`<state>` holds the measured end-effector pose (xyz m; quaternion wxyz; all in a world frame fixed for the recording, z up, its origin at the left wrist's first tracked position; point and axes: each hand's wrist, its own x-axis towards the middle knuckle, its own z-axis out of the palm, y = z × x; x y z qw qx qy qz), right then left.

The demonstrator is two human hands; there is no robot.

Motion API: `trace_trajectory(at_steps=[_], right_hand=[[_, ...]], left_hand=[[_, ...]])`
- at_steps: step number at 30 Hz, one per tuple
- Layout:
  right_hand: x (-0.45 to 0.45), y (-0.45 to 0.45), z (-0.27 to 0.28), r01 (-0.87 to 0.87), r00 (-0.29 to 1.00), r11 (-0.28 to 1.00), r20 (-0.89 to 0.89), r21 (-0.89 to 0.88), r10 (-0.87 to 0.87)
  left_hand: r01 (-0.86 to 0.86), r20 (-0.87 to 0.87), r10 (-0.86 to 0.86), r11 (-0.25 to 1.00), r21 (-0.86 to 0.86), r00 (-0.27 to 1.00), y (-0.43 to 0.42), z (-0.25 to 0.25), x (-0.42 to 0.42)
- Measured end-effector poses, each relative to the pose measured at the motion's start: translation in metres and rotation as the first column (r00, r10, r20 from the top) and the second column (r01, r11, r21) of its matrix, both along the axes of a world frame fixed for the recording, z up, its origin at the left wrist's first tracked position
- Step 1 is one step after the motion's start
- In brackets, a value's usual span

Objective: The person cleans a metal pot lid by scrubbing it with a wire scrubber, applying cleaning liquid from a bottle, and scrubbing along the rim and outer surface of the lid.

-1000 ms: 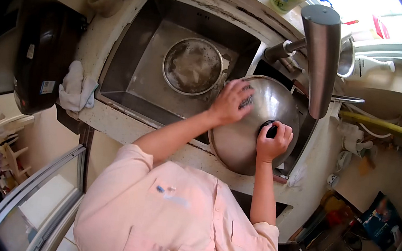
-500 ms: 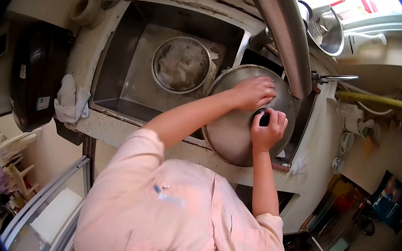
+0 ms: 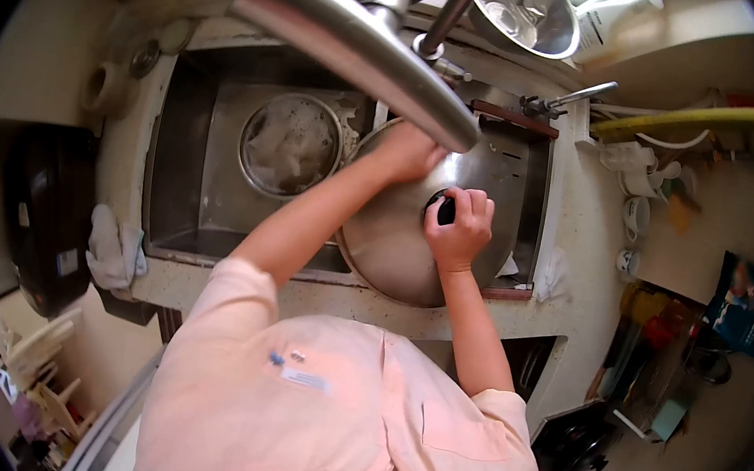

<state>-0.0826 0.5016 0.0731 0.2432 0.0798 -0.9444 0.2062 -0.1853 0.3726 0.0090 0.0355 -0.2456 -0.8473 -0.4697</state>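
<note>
1. A wide domed metal lid [image 3: 392, 248] lies knob-up over the right basin [image 3: 520, 191] of the sink, its near rim reaching past the basin's near edge towards the bench [image 3: 304, 302].
2. The right hand [image 3: 461, 238] is closed around the black knob [image 3: 446, 211], fingers curled over its top and side.
3. The left hand [image 3: 407, 155] is on the far left part of the dome, partly behind the faucet [image 3: 361, 48]. Whether its fingers grasp anything cannot be told.
4. The lid looks like thin, stiff sheet metal: probably moderate in weight, awkward more for its breadth than its heaviness. It should dent sooner than break.
5. The smooth dome would likely be slippery if wet, giving a flat palm little purchase. The knob is the surest hold for steadying or turning it; a second hand under the rim would suit lifting, since the wide edge could tip.
6. A round metal pan [image 3: 242, 142] holding cloudy contents sits in the left basin [image 3: 224, 211], near the lid's left rim.
7. A pale cloth [image 3: 110, 249] lies at the bench's near left corner, and a steel bowl [image 3: 562, 35] stands beyond the sink's far edge.
</note>
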Motion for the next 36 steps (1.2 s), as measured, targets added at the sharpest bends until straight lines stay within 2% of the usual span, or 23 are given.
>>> trace_trajectory(at_steps=[1, 2, 4, 5, 6, 8, 9, 10, 12, 14, 15, 18, 19, 22, 23, 27, 31, 34, 36], right_hand=[[-0.001, -0.002, 0.0, 0.009, 1.0, 1.0, -0.005, -0.005, -0.009], [0.003, -0.002, 0.0, 0.023, 1.0, 1.0, 0.0, -0.008, -0.023], [0.005, 0.002, -0.001, 0.03, 1.0, 0.999, 0.004, -0.011, -0.03], [0.004, 0.002, -0.001, 0.027, 0.999, 0.999, 0.018, -0.019, -0.027], [0.004, 0.003, 0.0, 0.022, 0.999, 0.999, 0.039, -0.023, -0.021], [0.005, 0.006, 0.002, 0.014, 0.999, 1.0, 0.049, -0.02, -0.013], [0.004, 0.005, -0.001, 0.018, 0.999, 0.999, 0.04, -0.03, -0.017], [0.004, 0.004, -0.005, 0.03, 0.999, 0.999, 0.038, -0.045, -0.028], [0.007, 0.006, -0.003, 0.033, 0.999, 0.997, 0.039, -0.063, -0.031], [0.006, 0.009, -0.003, 0.02, 0.999, 0.996, 0.03, -0.088, -0.018], [0.006, 0.009, -0.004, 0.015, 1.0, 0.993, 0.017, -0.113, -0.013], [0.008, 0.01, -0.002, 0.015, 0.999, 0.994, 0.041, -0.11, -0.011], [0.007, 0.009, -0.001, 0.019, 1.0, 0.991, -0.005, -0.136, -0.02], [0.01, 0.011, -0.001, 0.016, 0.999, 0.993, 0.052, -0.114, -0.01], [0.01, 0.011, -0.001, 0.012, 0.999, 0.993, 0.048, -0.12, -0.006], [0.008, 0.014, 0.0, 0.008, 0.999, 0.989, 0.043, -0.147, -0.001], [0.011, 0.013, -0.003, 0.011, 0.998, 0.984, 0.064, -0.18, 0.001], [0.011, 0.015, -0.002, -0.01, 0.999, 0.984, 0.039, -0.178, 0.017], [0.007, 0.015, -0.002, -0.005, 1.0, 0.981, 0.029, -0.191, 0.011]], left_hand=[[0.09, -0.168, -0.09, 0.996, -0.007, 0.982, 0.005, 0.0, 0.013], [0.189, -0.069, -0.189, 0.982, -0.014, 0.98, 0.015, 0.021, 0.024], [0.24, -0.047, -0.238, 0.969, 0.06, 0.97, 0.027, 0.018, 0.002], [0.133, -0.112, -0.145, 0.985, -0.109, 0.983, 0.032, 0.01, -0.017], [0.03, -0.077, -0.041, 0.989, -0.143, 0.996, 0.03, 0.011, -0.026], [0.067, -0.1, -0.079, 0.99, -0.124, 0.992, 0.025, 0.006, -0.018], [0.271, -0.015, -0.274, 0.958, -0.092, 0.962, 0.021, 0.02, -0.015], [0.414, -0.039, -0.414, 0.91, -0.026, 0.909, 0.026, 0.025, -0.01], [0.544, 0.032, -0.543, 0.838, -0.027, 0.839, 0.049, 0.025, -0.028], [0.469, 0.16, -0.458, 0.882, -0.039, 0.874, 0.065, 0.028, -0.047], [0.323, 0.109, -0.31, 0.937, -0.135, 0.945, 0.068, 0.028, -0.048], [0.465, 0.057, -0.465, 0.857, -0.222, 0.884, 0.058, 0.049, -0.032], [0.553, 0.032, -0.559, 0.807, -0.207, 0.828, 0.058, 0.048, -0.029], [0.374, 0.013, -0.388, 0.877, -0.301, 0.921, 0.074, 0.042, -0.04], [0.244, 0.029, -0.248, 0.919, -0.311, 0.968, 0.078, 0.035, -0.044], [0.432, 0.143, -0.407, 0.853, -0.294, 0.902, 0.062, 0.051, -0.034], [0.299, 0.073, -0.292, 0.897, -0.327, 0.954, 0.09, 0.04, -0.044], [0.39, 0.1, -0.38, 0.851, -0.352, 0.92, 0.085, 0.048, -0.042], [0.361, 0.079, -0.362, 0.838, -0.409, 0.929, 0.078, 0.056, -0.039]])
